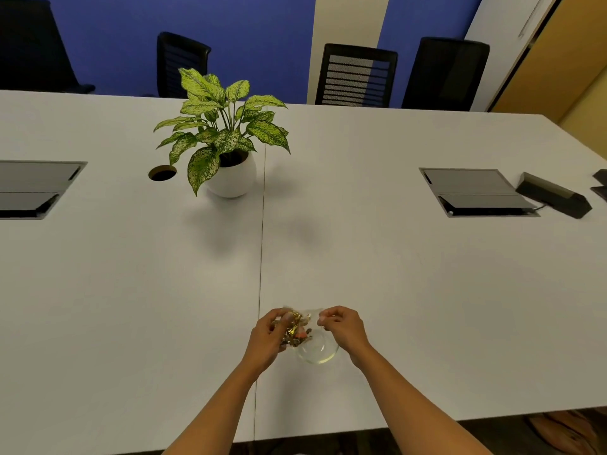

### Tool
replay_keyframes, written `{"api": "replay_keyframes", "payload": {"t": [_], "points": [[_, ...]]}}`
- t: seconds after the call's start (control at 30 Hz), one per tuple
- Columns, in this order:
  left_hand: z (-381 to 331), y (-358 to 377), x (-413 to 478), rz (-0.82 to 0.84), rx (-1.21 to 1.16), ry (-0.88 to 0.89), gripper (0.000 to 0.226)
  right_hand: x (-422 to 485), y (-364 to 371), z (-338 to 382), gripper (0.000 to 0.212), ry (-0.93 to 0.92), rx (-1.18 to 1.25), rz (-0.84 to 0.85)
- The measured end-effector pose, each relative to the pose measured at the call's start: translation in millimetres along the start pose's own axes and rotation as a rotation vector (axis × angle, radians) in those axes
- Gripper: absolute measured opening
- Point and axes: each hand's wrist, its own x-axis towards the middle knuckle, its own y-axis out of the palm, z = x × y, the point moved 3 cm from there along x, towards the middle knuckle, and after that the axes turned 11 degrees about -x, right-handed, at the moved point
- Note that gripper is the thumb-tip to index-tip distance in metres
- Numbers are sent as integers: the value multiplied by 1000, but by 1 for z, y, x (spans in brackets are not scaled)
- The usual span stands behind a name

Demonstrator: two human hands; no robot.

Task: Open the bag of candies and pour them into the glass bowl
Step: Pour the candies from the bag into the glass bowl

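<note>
A clear plastic bag of candies [297, 330], with gold and reddish wrappers showing inside, is held just above the table between both hands. My left hand [267, 336] grips its left side and my right hand [345, 326] pinches its upper right edge. A small clear glass bowl [320, 354] stands on the white table directly below and slightly right of the bag, partly hidden by it. I cannot tell whether the bag's top is open.
A potted plant [226, 142] in a white pot stands mid-table, beside a round cable hole [162, 173]. Grey cable hatches [476, 192] sit right and far left, with a black device [555, 195] at the right. Black chairs [356, 75] line the far side.
</note>
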Motion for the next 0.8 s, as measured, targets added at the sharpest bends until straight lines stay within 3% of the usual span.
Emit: {"api": "replay_keyframes", "payload": {"t": [0.3, 0.63, 0.8], "points": [[3, -2, 9, -52, 233, 135, 27, 8, 4, -14, 9, 20, -93, -12], [-10, -1, 9, -36, 249, 169, 12, 13, 4, -17, 11, 8, -46, -13], [-18, 3, 5, -26, 274, 209, 15, 16, 3, -17, 14, 8, -10, -18]]}}
